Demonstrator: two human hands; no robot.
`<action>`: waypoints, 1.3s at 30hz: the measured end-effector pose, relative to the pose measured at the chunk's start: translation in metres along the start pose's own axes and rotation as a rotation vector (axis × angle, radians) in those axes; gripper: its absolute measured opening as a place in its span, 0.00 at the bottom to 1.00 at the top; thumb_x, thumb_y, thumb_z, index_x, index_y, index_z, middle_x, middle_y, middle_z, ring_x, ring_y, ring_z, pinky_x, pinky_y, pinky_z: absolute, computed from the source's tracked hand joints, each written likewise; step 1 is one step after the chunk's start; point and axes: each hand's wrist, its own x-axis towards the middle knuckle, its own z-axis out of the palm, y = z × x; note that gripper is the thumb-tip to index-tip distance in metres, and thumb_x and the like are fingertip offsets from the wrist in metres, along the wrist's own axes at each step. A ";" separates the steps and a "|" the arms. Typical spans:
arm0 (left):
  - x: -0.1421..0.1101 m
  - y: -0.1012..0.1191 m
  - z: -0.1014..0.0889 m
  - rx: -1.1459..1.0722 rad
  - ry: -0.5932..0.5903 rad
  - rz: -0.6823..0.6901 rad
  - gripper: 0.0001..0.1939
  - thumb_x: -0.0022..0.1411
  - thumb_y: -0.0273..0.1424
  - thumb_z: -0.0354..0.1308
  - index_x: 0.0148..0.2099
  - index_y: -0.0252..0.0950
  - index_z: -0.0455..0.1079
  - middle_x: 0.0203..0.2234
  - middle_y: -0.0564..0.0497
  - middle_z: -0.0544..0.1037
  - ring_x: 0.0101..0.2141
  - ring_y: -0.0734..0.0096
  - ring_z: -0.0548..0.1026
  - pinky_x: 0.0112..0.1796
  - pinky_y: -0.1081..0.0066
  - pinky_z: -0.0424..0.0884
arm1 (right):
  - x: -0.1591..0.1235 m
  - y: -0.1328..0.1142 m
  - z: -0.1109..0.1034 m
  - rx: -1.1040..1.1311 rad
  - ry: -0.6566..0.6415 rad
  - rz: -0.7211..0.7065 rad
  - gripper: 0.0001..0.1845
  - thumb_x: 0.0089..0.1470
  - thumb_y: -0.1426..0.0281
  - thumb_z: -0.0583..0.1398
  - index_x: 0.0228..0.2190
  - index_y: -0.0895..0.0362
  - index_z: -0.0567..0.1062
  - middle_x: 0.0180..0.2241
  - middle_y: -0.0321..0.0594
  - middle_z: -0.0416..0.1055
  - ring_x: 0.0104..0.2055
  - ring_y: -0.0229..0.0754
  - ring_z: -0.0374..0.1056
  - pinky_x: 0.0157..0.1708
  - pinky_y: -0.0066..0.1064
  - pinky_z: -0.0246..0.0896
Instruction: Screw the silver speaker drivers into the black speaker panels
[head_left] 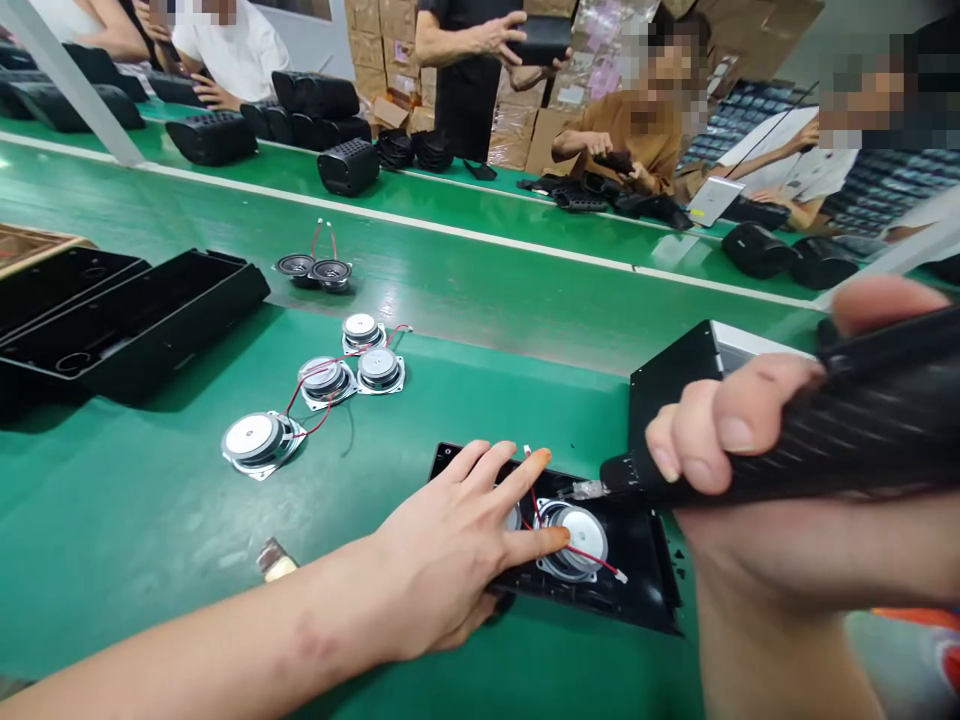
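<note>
My left hand (pixel 469 535) lies with fingers spread over a black panel (pixel 637 590). One fingertip touches a round silver-backed speaker (pixel 585 535) with red leads on the panel, and the thumb is partly hidden by the near edge. Under these fingers a second speaker (pixel 514 517) is mostly covered. My right hand (pixel 750 430) is wrapped round a black electric screwdriver (pixel 885 410), large and close to the camera. Its bit (pixel 577 491) points left, at the upper rim of the uncovered speaker; whether it touches a screw I cannot tell.
Several loose speakers (pixel 255 440) lie on the green mat left of the panel, two more (pixel 330 273) farther back. Black housings (pixel 172 325) stand at left, a black box (pixel 675 390) behind the screwdriver. Small dark screws (pixel 679 565) lie right of the panel. Co-workers handle black parts across the bench.
</note>
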 end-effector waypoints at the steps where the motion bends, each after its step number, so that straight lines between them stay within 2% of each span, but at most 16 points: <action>1: 0.000 -0.001 0.001 0.001 0.008 0.001 0.41 0.58 0.37 0.69 0.71 0.49 0.60 0.73 0.31 0.51 0.66 0.27 0.59 0.63 0.38 0.58 | -0.003 0.005 0.006 0.009 -0.068 -0.024 0.28 0.53 0.38 0.62 0.43 0.45 0.80 0.20 0.33 0.64 0.15 0.39 0.57 0.11 0.33 0.51; 4: 0.001 -0.002 0.002 0.002 0.028 -0.003 0.40 0.57 0.38 0.70 0.70 0.51 0.62 0.72 0.34 0.53 0.66 0.30 0.60 0.63 0.39 0.58 | -0.009 0.019 0.009 0.070 -0.167 0.023 0.28 0.54 0.40 0.64 0.45 0.46 0.79 0.21 0.33 0.65 0.16 0.39 0.58 0.12 0.32 0.54; 11: -0.001 -0.003 0.003 0.017 0.028 0.012 0.41 0.58 0.40 0.70 0.71 0.50 0.60 0.71 0.34 0.53 0.66 0.33 0.60 0.63 0.41 0.56 | -0.013 0.035 0.003 0.114 -0.185 0.067 0.35 0.50 0.39 0.66 0.49 0.51 0.77 0.22 0.33 0.67 0.17 0.39 0.60 0.14 0.31 0.57; 22: 0.002 -0.004 0.001 0.020 0.005 0.021 0.40 0.59 0.42 0.68 0.71 0.50 0.60 0.68 0.34 0.57 0.65 0.34 0.61 0.61 0.44 0.60 | -0.014 0.039 0.002 0.122 -0.223 0.056 0.35 0.52 0.39 0.66 0.49 0.51 0.78 0.22 0.33 0.68 0.18 0.39 0.60 0.16 0.29 0.59; 29: 0.003 -0.006 0.002 0.022 0.009 0.013 0.38 0.61 0.42 0.66 0.71 0.50 0.60 0.67 0.36 0.59 0.65 0.37 0.60 0.62 0.44 0.59 | -0.015 0.041 0.009 0.129 -0.199 0.097 0.31 0.49 0.39 0.68 0.42 0.51 0.79 0.20 0.32 0.68 0.15 0.38 0.59 0.13 0.29 0.56; 35: 0.003 -0.005 0.002 0.033 0.011 0.015 0.39 0.59 0.41 0.67 0.70 0.50 0.61 0.66 0.37 0.59 0.64 0.35 0.61 0.61 0.41 0.59 | -0.017 0.047 0.008 0.156 -0.269 0.142 0.34 0.46 0.37 0.67 0.39 0.52 0.79 0.19 0.35 0.69 0.15 0.39 0.59 0.15 0.29 0.56; 39: 0.003 -0.007 0.002 0.022 0.005 0.016 0.38 0.58 0.40 0.67 0.70 0.51 0.61 0.64 0.38 0.61 0.63 0.36 0.61 0.61 0.40 0.59 | -0.016 0.052 0.006 0.195 -0.327 0.151 0.33 0.47 0.37 0.67 0.40 0.52 0.79 0.19 0.34 0.68 0.16 0.40 0.59 0.13 0.29 0.56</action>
